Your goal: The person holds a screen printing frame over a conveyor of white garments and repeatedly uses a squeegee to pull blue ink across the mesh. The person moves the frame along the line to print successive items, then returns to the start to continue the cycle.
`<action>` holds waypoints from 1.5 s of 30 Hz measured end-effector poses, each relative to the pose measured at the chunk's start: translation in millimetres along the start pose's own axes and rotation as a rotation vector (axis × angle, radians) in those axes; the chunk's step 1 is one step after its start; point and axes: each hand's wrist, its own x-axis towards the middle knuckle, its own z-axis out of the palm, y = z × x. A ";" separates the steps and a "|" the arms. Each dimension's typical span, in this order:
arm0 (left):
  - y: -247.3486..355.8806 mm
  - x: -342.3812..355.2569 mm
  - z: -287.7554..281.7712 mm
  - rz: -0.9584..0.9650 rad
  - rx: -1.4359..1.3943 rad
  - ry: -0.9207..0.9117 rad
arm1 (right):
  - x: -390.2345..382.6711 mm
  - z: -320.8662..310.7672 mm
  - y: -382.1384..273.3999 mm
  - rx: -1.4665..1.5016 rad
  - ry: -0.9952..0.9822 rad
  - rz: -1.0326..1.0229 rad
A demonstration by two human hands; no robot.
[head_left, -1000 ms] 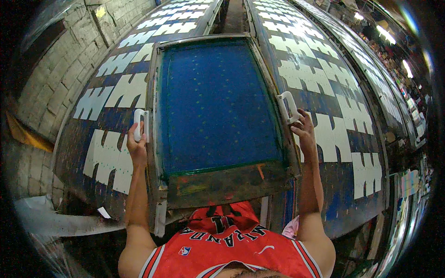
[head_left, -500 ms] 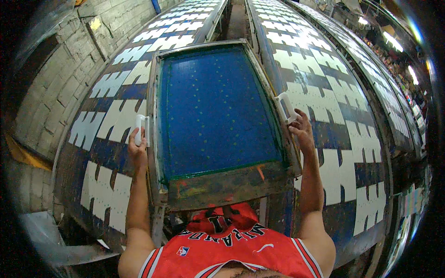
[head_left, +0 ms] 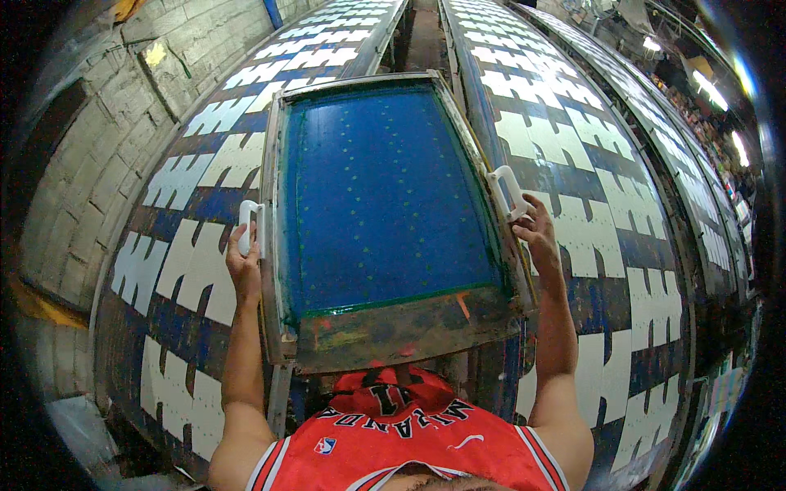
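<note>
The left arm (head_left: 244, 344) and right arm (head_left: 558, 327) stretched forward, bare, well apart and nearly parallel. The left hand (head_left: 243, 259) sat in line with its forearm, fingers (head_left: 236, 238) curled closed, thumb on the inner side. The right hand (head_left: 538, 233) turned inward, its fingers bent to the left, thumb below them.

Blue screen (head_left: 385, 196) hides bits of left surface (head_left: 119, 352), right surface (head_left: 585, 307). Red shirt (head_left: 393, 446) cut off at bottom. Far white pieces (head_left: 495, 39) too small to count. Far-right clutter (head_left: 704, 131) blurry.
</note>
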 end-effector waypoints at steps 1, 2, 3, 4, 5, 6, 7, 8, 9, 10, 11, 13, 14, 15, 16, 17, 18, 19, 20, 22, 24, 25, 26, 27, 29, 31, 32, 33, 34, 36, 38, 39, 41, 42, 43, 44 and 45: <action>-5.4 11.8 7.9 0.006 0.070 0.000 | 15.3 1.4 4.9 0.003 0.009 0.014; -12.1 23.0 15.8 0.060 0.109 -0.012 | 29.5 3.2 9.8 0.016 -0.003 0.013; -19.2 37.3 25.1 0.013 0.080 -0.004 | 45.1 5.6 13.9 0.027 -0.014 0.012; -26.9 54.1 35.3 0.014 0.019 -0.007 | 63.0 7.6 17.5 0.024 -0.015 0.019; -33.7 69.5 44.6 -0.048 -0.030 0.007 | 79.5 9.7 20.8 0.044 -0.024 0.013; -40.0 86.2 54.5 0.011 -0.007 -0.007 | 98.5 13.1 24.3 0.051 -0.023 0.016; -45.6 103.6 64.0 0.010 0.028 -0.004 | 118.5 16.7 28.0 0.064 -0.032 0.006; -50.3 122.9 74.6 0.012 0.064 -0.003 | 140.3 20.4 31.3 0.061 -0.022 -0.001; -54.6 140.5 83.8 0.013 0.104 0.005 | 160.5 24.5 34.0 0.061 -0.008 0.006; -59.4 157.6 93.8 0.017 0.146 0.012 | 180.7 27.9 36.9 0.063 -0.003 0.002; -64.9 173.7 103.4 0.039 0.188 0.014 | 199.8 30.2 39.6 0.060 0.020 0.026; -76.0 209.6 123.6 0.006 0.173 0.007 | 237.9 32.4 41.5 0.039 -0.009 0.001; -81.6 231.5 135.2 0.008 0.162 0.005 | 259.9 34.0 41.0 0.027 0.009 0.022; -88.0 251.1 146.4 0.013 0.149 0.008 | 278.4 35.5 42.0 0.025 -0.002 -0.004; -93.9 267.8 155.9 0.015 0.136 0.009 | 292.3 37.1 43.1 0.021 0.008 0.004; -100.2 283.2 167.0 0.017 0.124 0.008 | 305.7 37.4 44.5 0.020 0.011 -0.003; -105.7 296.9 177.5 0.015 0.080 -0.004 | 318.9 37.4 46.1 0.020 0.027 0.013; -109.6 310.9 188.1 0.015 0.037 -0.014 | 332.9 37.3 48.3 0.026 0.033 0.013; -112.6 326.5 200.0 0.017 -0.007 -0.023 | 350.2 36.6 50.6 0.029 0.031 -0.006; -118.1 352.4 223.3 0.017 -0.005 -0.032 | 385.6 33.9 57.9 0.049 0.048 0.004; -123.8 370.9 242.7 0.010 0.010 -0.028 | 415.6 30.5 68.4 0.057 0.043 -0.001; -126.5 382.2 254.4 0.007 0.022 -0.023 | 433.2 28.5 73.4 0.056 0.038 -0.006; -129.7 393.3 266.5 -0.009 0.029 -0.014 | 451.9 26.4 78.6 0.048 0.040 -0.009; -133.3 404.4 279.5 0.007 0.022 -0.014 | 471.7 23.9 84.0 0.052 0.027 -0.004; -141.2 426.5 306.4 0.004 -0.005 -0.008 | 513.5 18.8 95.4 0.039 0.016 0.012; -150.2 448.1 330.4 0.008 0.035 0.008 | 554.9 15.7 107.8 0.056 0.005 0.010; -155.9 460.2 345.4 0.034 0.042 0.009 | 577.9 12.8 114.7 0.063 -0.008 -0.001; -160.8 472.4 360.1 0.006 0.051 0.017 | 601.1 10.4 120.8 0.070 -0.007 0.009; -163.9 490.1 376.4 0.014 0.045 0.021 | 628.5 8.8 124.7 0.080 -0.014 0.000; -168.8 520.8 405.8 0.011 0.138 0.038 | 673.1 3.5 131.2 0.095 0.001 0.034; -171.7 549.2 434.5 0.028 0.186 0.037 | 711.0 -3.2 131.9 0.119 -0.011 0.019; -173.8 563.6 449.9 0.015 0.214 0.044 | 732.0 -6.0 132.4 0.127 -0.018 0.011; -178.1 590.1 480.9 -0.010 0.125 0.030 | 773.0 -12.4 134.3 0.121 -0.015 0.038; -179.6 601.1 492.6 -0.002 0.167 0.029 | 792.1 -16.1 135.6 0.113 -0.036 0.032; -181.0 610.6 503.5 0.005 0.208 0.026 | 809.4 -19.6 137.4 0.103 -0.056 0.028; -182.2 617.5 512.3 0.009 0.204 0.024 | 822.9 -21.6 139.6 0.089 -0.051 0.022; -183.5 627.6 523.8 0.016 0.196 0.026 | 838.0 -23.7 141.9 0.092 -0.044 0.032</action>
